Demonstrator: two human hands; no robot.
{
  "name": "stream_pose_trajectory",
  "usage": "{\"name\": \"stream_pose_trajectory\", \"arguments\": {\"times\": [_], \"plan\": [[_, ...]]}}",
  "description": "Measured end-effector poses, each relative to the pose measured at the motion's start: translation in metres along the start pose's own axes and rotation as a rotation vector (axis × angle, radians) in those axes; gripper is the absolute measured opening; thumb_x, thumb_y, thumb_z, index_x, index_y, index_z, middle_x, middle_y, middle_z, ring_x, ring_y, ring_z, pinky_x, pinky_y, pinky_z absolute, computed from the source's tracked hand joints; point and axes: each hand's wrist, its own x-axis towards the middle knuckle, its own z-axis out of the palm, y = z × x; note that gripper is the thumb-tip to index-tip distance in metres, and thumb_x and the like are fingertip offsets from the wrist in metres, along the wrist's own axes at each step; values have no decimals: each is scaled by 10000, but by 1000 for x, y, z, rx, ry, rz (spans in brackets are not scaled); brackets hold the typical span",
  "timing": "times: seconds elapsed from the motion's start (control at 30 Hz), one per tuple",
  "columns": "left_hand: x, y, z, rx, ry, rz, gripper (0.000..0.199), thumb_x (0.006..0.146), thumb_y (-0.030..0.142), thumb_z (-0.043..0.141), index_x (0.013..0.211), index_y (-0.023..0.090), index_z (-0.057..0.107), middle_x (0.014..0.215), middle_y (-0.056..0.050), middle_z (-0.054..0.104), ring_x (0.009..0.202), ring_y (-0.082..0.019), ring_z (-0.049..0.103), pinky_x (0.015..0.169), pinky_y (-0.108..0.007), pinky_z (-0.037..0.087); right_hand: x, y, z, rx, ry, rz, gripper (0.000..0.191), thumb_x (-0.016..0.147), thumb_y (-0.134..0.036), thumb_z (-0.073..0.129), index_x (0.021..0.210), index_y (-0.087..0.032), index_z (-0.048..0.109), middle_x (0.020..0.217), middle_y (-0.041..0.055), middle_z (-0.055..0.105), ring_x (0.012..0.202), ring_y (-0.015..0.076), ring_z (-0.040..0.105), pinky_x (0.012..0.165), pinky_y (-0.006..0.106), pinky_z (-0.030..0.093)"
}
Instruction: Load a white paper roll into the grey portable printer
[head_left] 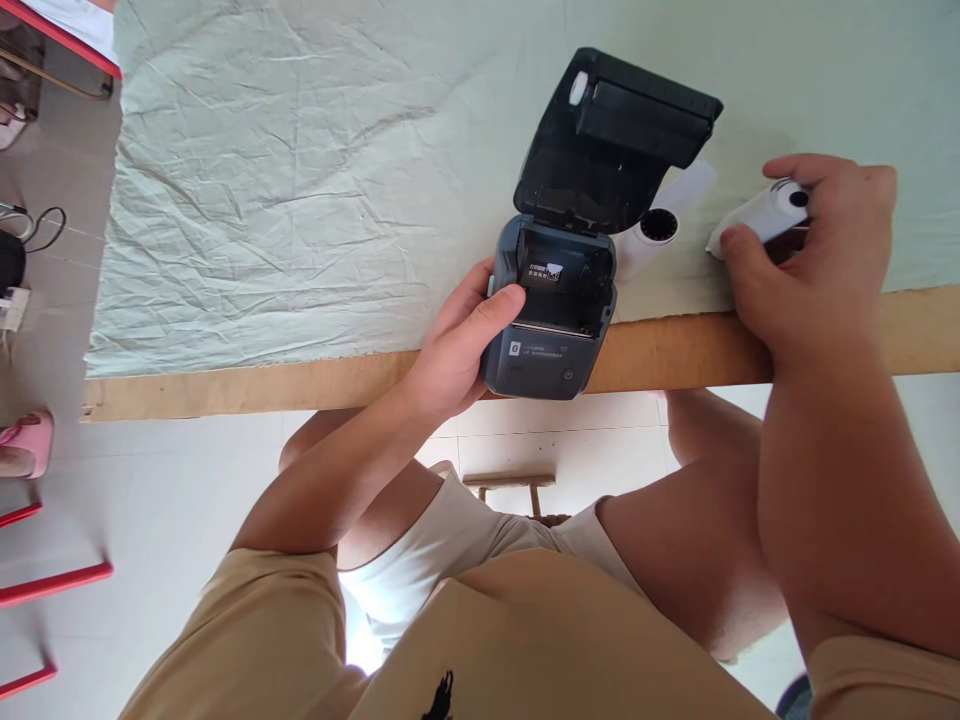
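Note:
My left hand (469, 340) grips a dark portable label printer (546, 355) by its left side, thumb over the rim of the paper bay. The printer's black lid (622, 140) is swung up, and no roll shows inside the bay. On the right, my right hand (825, 230) has its fingers and thumb closed round a white paper roll (761, 212) near the cloth. Between the printer and that hand rests a second white roll (651, 235) with a dark core, partly hidden by the printer. A loose strip of its paper sticks out behind it.
A wrinkled pale green cloth (300, 180) covers the table, whose bare wooden edge (262, 390) runs along the front. At far left are red metal bars (56, 583), a pink slipper (37, 445) on a person's foot and a black cable (49, 228). A wooden stool (510, 482) shows below.

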Motion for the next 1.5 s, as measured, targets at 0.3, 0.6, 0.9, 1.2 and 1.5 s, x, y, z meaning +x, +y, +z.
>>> {"name": "stream_pose_trajectory", "arguments": {"times": [0.3, 0.6, 0.9, 1.2, 1.5], "plan": [[-1, -1, -1, 5, -6, -1, 584, 1064, 815, 779, 1367, 318, 741, 1073, -54, 868, 863, -296, 894, 592, -395, 653, 0, 12, 3, 8, -76, -72, 909, 719, -109, 848, 1589, -325, 700, 1564, 186, 674, 1353, 375, 751, 1105, 597, 639], [-1, -1, 1, 2, -1, -1, 538, 1064, 789, 786, 1306, 312, 734, 1002, -38, 859, 826, -283, 884, 547, -359, 619, 2, -11, 8, 339, 412, -369, 685, 836, -507, 956, 1448, -285, 741, 1551, 143, 613, 1034, 277, 719, 848, 546, 639], [-1, 0, 3, 10, 13, 33, 594, 1040, 786, 824, 1372, 302, 733, 1134, -68, 875, 1035, -328, 909, 801, -439, 729, -65, -137, -11, 205, -169, -485, 293, 1016, -234, 679, 1242, -382, 794, 1246, 41, 889, 1164, 354, 872, 1090, 649, 705], [-2, 0, 4, -9, 7, 28, 524, 997, 725, 884, 1259, 291, 751, 1090, -55, 845, 1075, -334, 888, 797, -425, 716, -77, -129, 2, 306, 38, -680, 143, 978, -205, 706, 960, -342, 744, 968, -42, 907, 1016, 320, 899, 902, 535, 620], [0, -6, -6, 66, -38, 84, 1122, 835, 542, 1043, 1799, 384, 489, 1466, -100, 832, 1505, -429, 793, 1137, -556, 728, -79, -114, 8, 446, 148, -619, 430, 987, -336, 642, 1403, -417, 710, 1469, 80, 787, 1184, 344, 798, 898, 554, 615]]}}
